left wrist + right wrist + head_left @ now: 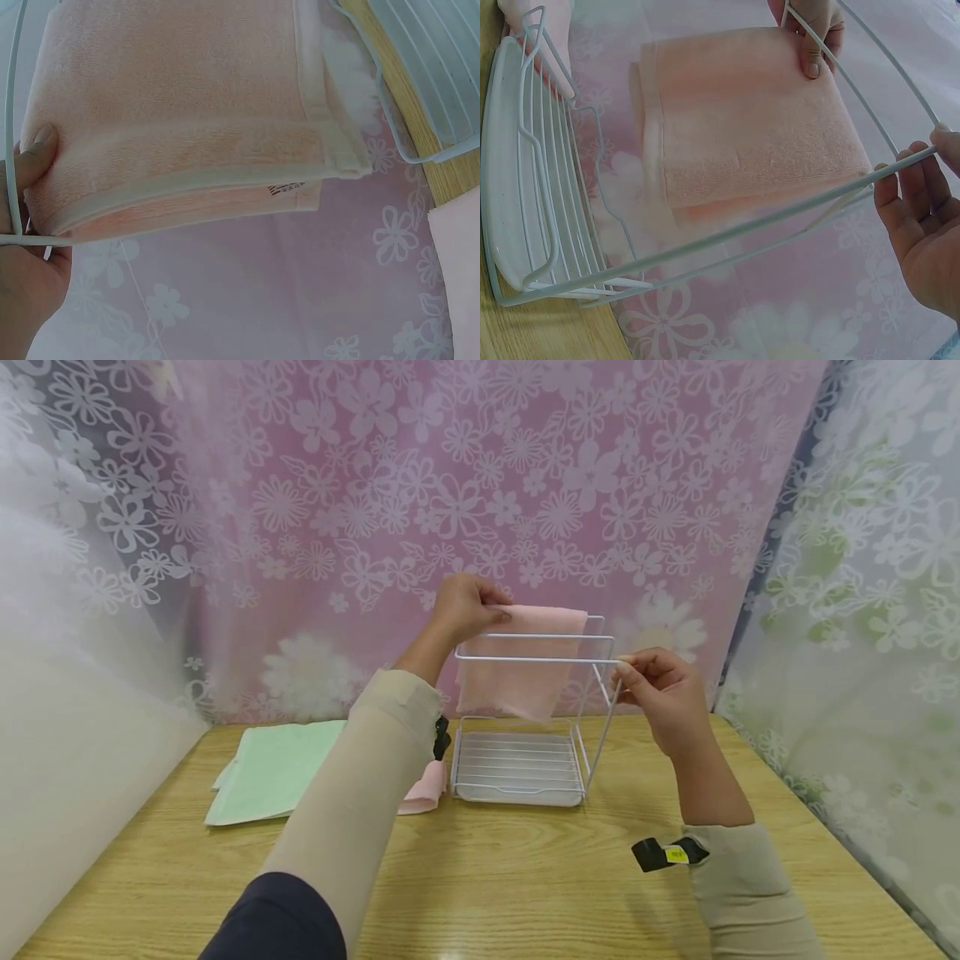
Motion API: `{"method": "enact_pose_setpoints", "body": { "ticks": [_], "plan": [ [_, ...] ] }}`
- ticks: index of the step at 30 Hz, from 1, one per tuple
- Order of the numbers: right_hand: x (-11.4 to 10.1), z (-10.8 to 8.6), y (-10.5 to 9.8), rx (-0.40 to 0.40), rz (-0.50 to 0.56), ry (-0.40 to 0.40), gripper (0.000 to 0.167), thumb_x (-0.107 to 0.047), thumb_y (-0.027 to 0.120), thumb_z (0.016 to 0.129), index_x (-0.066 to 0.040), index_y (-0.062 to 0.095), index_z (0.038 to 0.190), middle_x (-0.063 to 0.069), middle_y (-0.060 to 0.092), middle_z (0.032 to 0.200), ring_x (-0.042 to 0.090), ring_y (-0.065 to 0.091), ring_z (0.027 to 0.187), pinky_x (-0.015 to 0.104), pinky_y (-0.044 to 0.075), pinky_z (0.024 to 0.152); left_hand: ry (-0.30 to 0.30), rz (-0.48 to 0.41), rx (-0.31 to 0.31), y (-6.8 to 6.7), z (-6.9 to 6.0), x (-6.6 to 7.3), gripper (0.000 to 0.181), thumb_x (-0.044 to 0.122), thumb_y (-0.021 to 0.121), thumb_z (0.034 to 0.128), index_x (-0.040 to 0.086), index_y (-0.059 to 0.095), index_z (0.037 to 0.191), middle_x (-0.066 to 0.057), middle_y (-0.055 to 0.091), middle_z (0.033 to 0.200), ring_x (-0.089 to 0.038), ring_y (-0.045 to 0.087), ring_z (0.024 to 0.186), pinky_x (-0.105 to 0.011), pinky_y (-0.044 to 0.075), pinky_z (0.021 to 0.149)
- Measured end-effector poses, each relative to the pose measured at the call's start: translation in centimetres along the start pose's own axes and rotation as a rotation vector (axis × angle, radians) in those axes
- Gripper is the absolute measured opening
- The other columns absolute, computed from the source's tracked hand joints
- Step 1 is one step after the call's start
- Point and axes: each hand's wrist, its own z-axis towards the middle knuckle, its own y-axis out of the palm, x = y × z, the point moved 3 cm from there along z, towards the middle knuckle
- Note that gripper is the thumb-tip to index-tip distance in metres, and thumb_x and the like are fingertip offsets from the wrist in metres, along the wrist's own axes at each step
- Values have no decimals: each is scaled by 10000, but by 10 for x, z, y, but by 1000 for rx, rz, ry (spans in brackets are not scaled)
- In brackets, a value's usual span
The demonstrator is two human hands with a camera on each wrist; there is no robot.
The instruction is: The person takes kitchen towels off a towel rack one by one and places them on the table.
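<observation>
A folded pink towel (517, 689) hangs over the rear top bar of a white wire rack (540, 659). My left hand (468, 608) pinches the towel's upper left end at that bar, thumb on the near side. In the left wrist view, the towel (180, 82) shows pale edging and a small printed mark on its inner layer. With thumb and fingers, my right hand (667, 702) grips the rack's front top right corner. The right wrist view has this hand (930, 232) around the wire, apart from the towel (742, 127).
A white tray (502, 187) sits in the rack's base on the wooden table (525, 877). Left of it lie a folded green towel (281, 768) and another pink cloth (426, 789), partly hidden by my left arm. Floral curtains (450, 468) enclose the back and sides.
</observation>
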Motion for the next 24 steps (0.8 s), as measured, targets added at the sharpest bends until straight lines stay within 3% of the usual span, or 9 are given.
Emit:
{"method": "enact_pose_setpoints", "body": {
  "ticks": [4,14,24],
  "plan": [
    [1,1,1,5,3,2,127,7,613,940,133,622,947,107,654,796,225,637,657,298,580,636,24,-12,3,-2,-1,1,118,135,835,786,94,792,888,-33,741,842,-118,619,729,-209,485,619],
    [3,3,1,16,-2,-14,137,16,609,939,153,604,935,99,658,786,197,649,662,285,581,648,71,-12,-92,-8,-7,10,116,142,832,792,105,786,892,2,736,846,-112,637,766,-219,512,666],
    [4,5,1,20,-1,-23,142,24,616,932,164,592,930,100,653,778,192,641,648,276,579,635,135,-4,-131,-14,-17,18,109,128,836,784,93,785,874,1,727,788,-125,613,686,-232,503,624]
  ]
}}
